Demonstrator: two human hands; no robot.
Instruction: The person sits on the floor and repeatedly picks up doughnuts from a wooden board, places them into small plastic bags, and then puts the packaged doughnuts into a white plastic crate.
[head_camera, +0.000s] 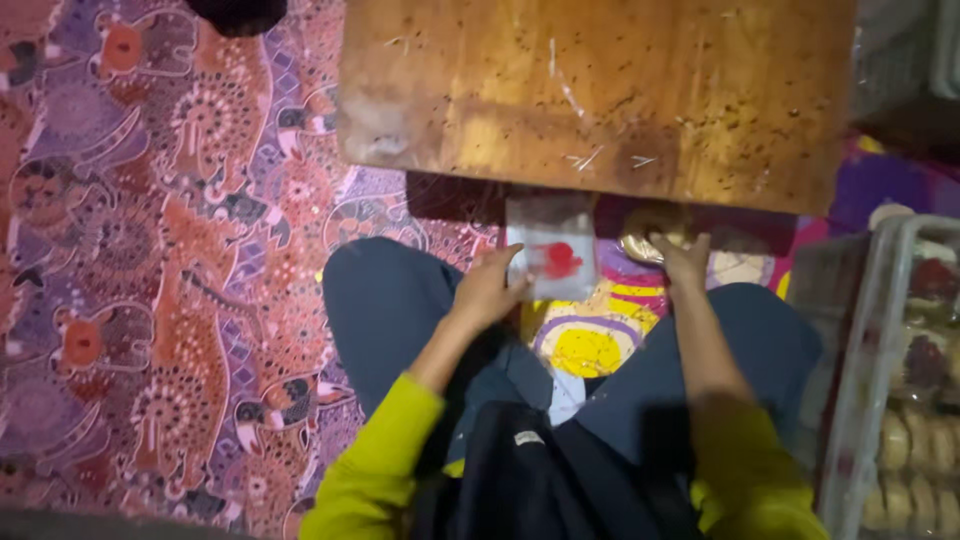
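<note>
The left hand (487, 290) pinches the left edge of a clear bag (552, 258) with a red mark, held over the lap just below the tabletop (600, 90). It looks thin, light, limp and slippery (best gripped at an edge). The right hand (683, 262) closes its grip on a small golden bun (648, 240).

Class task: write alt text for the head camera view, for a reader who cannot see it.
A seated person's left hand holds a clear plastic packet with a red mark, while the right hand touches a small round bun, below a worn wooden table on a patterned mat.
</note>
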